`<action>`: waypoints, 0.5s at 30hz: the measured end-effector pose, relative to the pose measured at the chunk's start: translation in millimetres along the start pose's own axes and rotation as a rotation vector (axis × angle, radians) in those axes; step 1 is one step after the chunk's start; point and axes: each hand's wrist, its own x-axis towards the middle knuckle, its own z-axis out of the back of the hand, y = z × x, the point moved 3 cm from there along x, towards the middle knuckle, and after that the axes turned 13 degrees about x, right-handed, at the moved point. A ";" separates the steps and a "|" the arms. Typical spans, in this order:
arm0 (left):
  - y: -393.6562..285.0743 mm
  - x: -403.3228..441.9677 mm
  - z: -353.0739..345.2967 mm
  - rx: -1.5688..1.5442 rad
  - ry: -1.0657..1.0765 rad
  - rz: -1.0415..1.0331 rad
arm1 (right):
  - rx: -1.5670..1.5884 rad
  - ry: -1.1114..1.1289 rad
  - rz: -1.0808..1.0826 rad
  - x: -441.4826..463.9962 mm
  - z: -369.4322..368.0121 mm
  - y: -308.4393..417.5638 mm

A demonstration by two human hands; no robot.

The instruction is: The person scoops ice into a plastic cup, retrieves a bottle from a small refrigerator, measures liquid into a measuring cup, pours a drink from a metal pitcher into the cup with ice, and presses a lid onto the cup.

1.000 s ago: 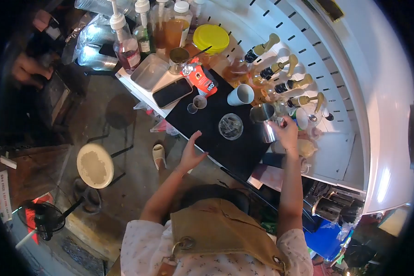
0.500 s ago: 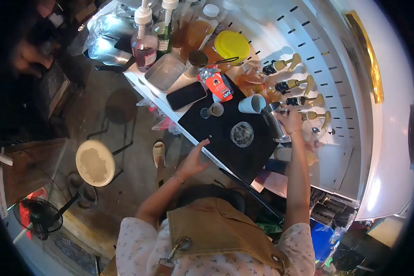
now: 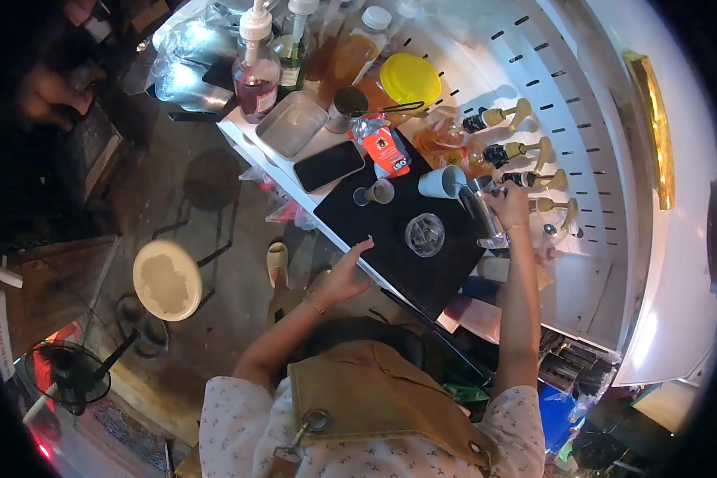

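My right hand (image 3: 511,209) is closed around a shiny metal pitcher (image 3: 476,209), tilted with its mouth at the rim of a white cup (image 3: 443,184). Whether liquid is flowing is hard to make out. In front of them, a clear cup holding ice (image 3: 425,236) rests on the black mat (image 3: 446,275). My left hand (image 3: 342,277) is open and holds nothing, its fingers spread beside the counter's front edge. Farther along the mat lies a small jigger (image 3: 381,191), close to an orange-and-silver pouch (image 3: 385,150).
A black phone (image 3: 329,166) and a clear plastic tub (image 3: 291,125) occupy the counter's left part. Pump bottles (image 3: 255,80) and a yellow lid (image 3: 410,80) stand behind. Several gold pump heads (image 3: 526,149) line the right side. A round stool (image 3: 167,280) is on the floor.
The view has shifted slightly, so the counter things appear a little farther right. The pitcher stays tilted at the white cup in my right hand; my left hand remains open by the edge.
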 end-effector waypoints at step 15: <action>3.0 105.0 -83.6 0.140 -0.050 -0.039 | 0.618 -0.102 -0.022 -86.8 -21.1 -82.5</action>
